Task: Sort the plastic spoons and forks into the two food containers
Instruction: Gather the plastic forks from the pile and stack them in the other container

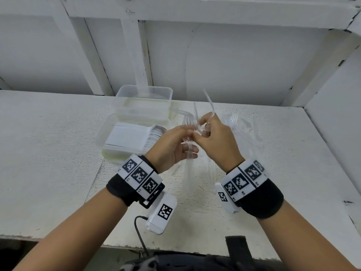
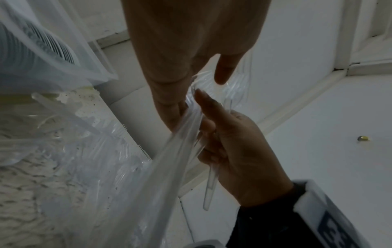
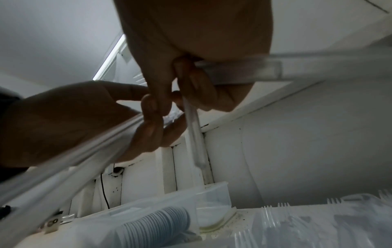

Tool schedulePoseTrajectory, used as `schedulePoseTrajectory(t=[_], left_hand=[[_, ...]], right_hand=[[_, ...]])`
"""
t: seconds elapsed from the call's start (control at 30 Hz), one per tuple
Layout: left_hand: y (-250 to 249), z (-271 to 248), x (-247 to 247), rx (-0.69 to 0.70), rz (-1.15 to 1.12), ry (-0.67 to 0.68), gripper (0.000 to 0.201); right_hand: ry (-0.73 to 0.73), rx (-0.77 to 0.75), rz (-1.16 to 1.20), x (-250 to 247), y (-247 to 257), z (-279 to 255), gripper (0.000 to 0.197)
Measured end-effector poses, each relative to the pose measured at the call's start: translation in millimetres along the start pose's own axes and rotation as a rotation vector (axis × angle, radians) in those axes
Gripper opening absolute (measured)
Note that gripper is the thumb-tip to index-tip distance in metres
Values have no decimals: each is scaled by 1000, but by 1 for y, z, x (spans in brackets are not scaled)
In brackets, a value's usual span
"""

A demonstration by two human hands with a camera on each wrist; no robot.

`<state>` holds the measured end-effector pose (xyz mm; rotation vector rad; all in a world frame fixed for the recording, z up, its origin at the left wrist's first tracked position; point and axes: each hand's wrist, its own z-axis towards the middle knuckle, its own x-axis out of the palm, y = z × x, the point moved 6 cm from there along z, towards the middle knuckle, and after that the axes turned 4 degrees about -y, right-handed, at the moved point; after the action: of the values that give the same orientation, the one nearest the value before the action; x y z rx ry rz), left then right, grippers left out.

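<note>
Both hands meet above the middle of the white table (image 1: 58, 153). My left hand (image 1: 175, 143) grips a bundle of clear plastic forks (image 1: 189, 124), tines up and handles hanging below the palm. In the left wrist view the same bundle (image 2: 169, 159) runs down across the frame. My right hand (image 1: 212, 133) touches the bundle's top and pinches a clear fork (image 1: 209, 101) whose handle points up and away. In the right wrist view that fork's handle (image 3: 194, 132) shows under the curled fingers (image 3: 161, 94). The near container (image 1: 103, 133) holds a stack of white spoons (image 1: 136, 136). The far container (image 1: 144, 90) looks empty.
More clear forks (image 1: 240, 126) lie loose on the table to the right of the hands. White wall panels and beams close off the back and right side. The table's front edge (image 1: 175, 249) is near my body, with a black cable (image 1: 139, 231) hanging at it.
</note>
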<state>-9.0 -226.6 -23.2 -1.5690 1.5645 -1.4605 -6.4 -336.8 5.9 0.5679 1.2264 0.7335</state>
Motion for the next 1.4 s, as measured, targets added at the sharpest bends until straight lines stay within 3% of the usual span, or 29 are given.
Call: schedulePoseTrajectory(t=[0.1,0.23,0.37,0.53,0.63,0.7,0.77,0.93,1.1,1.23,1.4], left_hand=[[5,0,-6,-18,-27,-48,22],[8,1,-17,-11,-77,-166,18],[9,6,-21,23,-78,-221,14],[3,5,-12,41,-132,-113,12],[4,5,-6,54,-67,-2,29],[6,8,-7,71,-21,0,43],[6,11,-11,75,-39,-37,39],[2,10,-18,105,-132,-164,10],[-2,15,-39,131,-242,-338,13],[-2,17,-40,108,-375,-345,8],[2,23,-34,95,-373,-334,7]], right_hand=[[2,38,45,0,-1,-2,32],[94,160,293,2,-8,-7,9],[320,258,475,14,-9,-15,26],[550,324,649,30,-5,-22,39],[630,362,749,37,-2,-26,41],[660,364,769,40,-1,-27,42],[678,358,753,41,-2,-29,41],[650,361,725,36,-8,-31,30],[387,337,559,24,-24,-28,5],[290,279,461,23,-27,-28,7],[301,266,442,29,-22,-27,7]])
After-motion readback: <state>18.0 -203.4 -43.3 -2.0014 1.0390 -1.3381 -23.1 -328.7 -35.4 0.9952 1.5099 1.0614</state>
